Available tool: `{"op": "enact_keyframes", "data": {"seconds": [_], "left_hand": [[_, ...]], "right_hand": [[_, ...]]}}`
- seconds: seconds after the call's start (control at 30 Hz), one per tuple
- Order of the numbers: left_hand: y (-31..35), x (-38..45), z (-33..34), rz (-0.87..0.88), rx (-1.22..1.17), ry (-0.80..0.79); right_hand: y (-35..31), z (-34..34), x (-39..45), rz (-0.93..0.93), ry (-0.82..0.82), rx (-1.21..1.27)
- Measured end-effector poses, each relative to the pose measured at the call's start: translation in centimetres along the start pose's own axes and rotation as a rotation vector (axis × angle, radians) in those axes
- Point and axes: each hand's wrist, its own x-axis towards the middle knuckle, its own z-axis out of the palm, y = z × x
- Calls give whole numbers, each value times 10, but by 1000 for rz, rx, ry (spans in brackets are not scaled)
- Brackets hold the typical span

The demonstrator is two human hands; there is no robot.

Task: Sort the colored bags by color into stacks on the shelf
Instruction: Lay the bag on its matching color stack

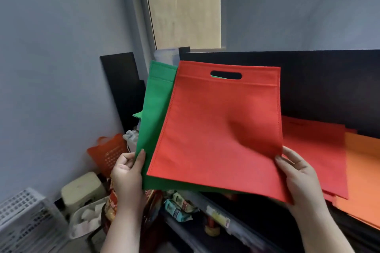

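Observation:
A flat red bag (216,129) with a cut-out handle is held up in front of me, lying over a green bag (156,109) that shows along its left side. My left hand (127,176) pinches the green bag's lower left edge. My right hand (298,178) grips the red bag's lower right corner, thumb on top. On the black shelf (329,80) to the right lies a stack of red bags (316,156), with a stack of orange bags (364,181) beside it at the far right.
Below the shelf a lower tier holds snack packets (178,205). On the floor to the left are an orange printed bag (109,154), a cream stool (82,189) and a white plastic crate (24,217). A black board (121,86) leans against the wall.

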Motion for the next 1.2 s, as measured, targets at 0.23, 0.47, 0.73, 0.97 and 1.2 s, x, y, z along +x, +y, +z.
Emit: {"op": "enact_keyframes", "data": {"seconds": [0.23, 0.47, 0.73, 0.97, 1.2], "left_hand": [[-18, 98, -3, 31, 3, 71], [-37, 181, -5, 45, 15, 60], [-66, 295, 7, 4, 16, -27], [-96, 407, 22, -66, 37, -192], [-148, 460, 42, -164, 140, -405]], "right_hand": [[36, 78, 70, -69, -55, 28], [53, 140, 122, -45, -90, 66], [62, 193, 174, -97, -1, 27], [66, 239, 210, -208, 171, -2], [78, 273, 225, -274, 270, -49]]}}
